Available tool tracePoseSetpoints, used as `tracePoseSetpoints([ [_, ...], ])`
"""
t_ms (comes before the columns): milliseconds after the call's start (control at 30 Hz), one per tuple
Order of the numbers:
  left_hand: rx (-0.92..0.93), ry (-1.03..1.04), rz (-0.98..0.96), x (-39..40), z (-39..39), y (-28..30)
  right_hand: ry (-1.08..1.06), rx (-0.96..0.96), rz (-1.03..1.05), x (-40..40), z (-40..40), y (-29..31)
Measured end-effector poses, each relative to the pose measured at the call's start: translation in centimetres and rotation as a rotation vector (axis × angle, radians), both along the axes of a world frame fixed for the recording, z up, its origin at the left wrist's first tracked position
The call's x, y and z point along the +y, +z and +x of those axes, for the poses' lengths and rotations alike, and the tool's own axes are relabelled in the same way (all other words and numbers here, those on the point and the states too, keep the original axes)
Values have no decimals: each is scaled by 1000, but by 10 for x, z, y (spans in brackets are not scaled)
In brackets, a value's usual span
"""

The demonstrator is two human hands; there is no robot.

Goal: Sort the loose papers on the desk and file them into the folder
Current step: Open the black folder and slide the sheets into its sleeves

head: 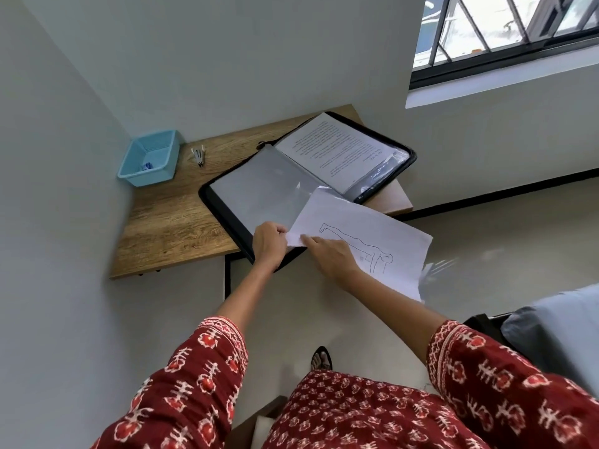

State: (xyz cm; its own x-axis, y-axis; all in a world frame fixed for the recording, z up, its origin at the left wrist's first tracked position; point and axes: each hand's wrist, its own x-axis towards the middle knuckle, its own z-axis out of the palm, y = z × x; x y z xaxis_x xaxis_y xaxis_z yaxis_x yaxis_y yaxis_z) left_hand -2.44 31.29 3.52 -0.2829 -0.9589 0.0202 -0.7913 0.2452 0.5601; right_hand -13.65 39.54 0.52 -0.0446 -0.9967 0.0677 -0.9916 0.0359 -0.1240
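your left hand [269, 240] pinches the near corner of a clear sleeve in the open black folder [227, 218], fingers curled; your right hand [329, 256] holds the sheet with a line drawing [366, 234] at its left edge, over the folder's near right corner. one printed page [337, 147] lies on the folder's far half. on the wooden desk [168, 222] to the left sit one blue basket [150, 157] and a small stapler [198, 155], well apart from the folder

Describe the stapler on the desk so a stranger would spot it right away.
Start at the wooden desk set in the room's corner. At its far left end stands a light blue plastic basket; the stapler lies just to its right, left of the open black folder. It is the one small black-and-white thing lying on bare wood.
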Motion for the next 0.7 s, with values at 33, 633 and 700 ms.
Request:
tracePoseSetpoints([
  [33,-50,-8,-35,0,0,2,-32,20,-3,-4,-1,-1],
  [633,101,3,-180,-5,-1,1,-64,144,17,-51,18,21],
  [700,175,6,-139,-5,-1,-3,-139,154,67,-50,24,37],
])
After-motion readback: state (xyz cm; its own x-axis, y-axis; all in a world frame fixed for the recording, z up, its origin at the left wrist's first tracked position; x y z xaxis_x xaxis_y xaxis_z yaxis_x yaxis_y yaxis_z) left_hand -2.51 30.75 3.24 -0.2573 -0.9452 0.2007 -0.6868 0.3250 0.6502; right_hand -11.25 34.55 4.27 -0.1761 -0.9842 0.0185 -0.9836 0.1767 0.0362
